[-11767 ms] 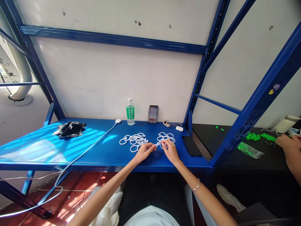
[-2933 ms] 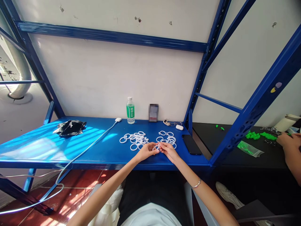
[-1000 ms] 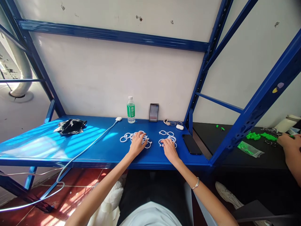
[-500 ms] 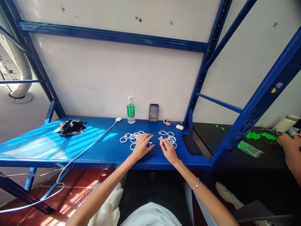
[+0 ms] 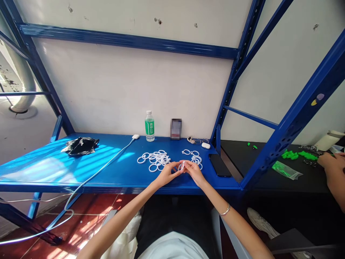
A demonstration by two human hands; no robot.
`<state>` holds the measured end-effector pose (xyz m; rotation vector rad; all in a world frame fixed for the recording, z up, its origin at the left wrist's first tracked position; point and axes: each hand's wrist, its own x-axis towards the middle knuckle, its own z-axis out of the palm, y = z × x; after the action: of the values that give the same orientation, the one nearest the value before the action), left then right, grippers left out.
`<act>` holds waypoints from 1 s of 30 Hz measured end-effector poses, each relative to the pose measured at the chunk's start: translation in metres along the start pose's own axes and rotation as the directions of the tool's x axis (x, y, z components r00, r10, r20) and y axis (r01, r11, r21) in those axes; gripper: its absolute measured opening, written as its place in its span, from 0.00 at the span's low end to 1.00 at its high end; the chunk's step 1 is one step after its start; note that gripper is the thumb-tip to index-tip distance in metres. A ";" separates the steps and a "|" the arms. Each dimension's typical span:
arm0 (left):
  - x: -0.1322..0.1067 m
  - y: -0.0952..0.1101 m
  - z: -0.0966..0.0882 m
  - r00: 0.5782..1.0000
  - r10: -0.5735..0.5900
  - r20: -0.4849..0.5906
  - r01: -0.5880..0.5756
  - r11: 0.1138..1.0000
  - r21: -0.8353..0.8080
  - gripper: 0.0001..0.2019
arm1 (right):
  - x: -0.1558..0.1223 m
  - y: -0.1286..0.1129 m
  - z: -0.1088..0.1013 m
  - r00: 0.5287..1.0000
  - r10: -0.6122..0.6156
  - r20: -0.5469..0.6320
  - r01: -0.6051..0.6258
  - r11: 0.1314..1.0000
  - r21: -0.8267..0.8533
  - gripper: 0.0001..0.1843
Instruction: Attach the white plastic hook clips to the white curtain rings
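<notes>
Between my two hands, just above the blue tabletop, is a white plastic ring (image 5: 181, 166). My left hand (image 5: 169, 172) pinches it from the left, with the fingers partly curled. My right hand (image 5: 193, 170) grips its upper right side with the fingertips, which hide part of it. Behind my left hand lies a loose pile of white rings (image 5: 153, 168), several of them overlapping. Past my right hand sits a smaller group of white rings (image 5: 194, 153).
A black phone (image 5: 219, 165) lies right of the small group. Farther back stand a bottle (image 5: 150, 126) and an upright phone-like screen (image 5: 176, 128). Leftward are a white cable (image 5: 107, 165) and a black bag (image 5: 81, 145). Another person's hand (image 5: 330, 162) is by green pieces (image 5: 289, 155).
My hands have come together over the table. My left hand moved right, off the pile, and now both hold a white ring between them.
</notes>
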<state>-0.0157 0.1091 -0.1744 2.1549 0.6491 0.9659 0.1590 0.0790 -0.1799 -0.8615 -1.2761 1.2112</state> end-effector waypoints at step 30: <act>-0.002 0.011 -0.004 0.981 -0.165 0.099 0.184 0.955 -0.233 0.26 | 0.002 0.007 -0.008 0.988 0.140 0.067 -0.151 0.969 0.197 0.18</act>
<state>-0.0181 0.1022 -0.1657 1.8772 0.6367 0.8162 0.1648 0.0835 -0.1875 -0.7893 -1.1238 1.4621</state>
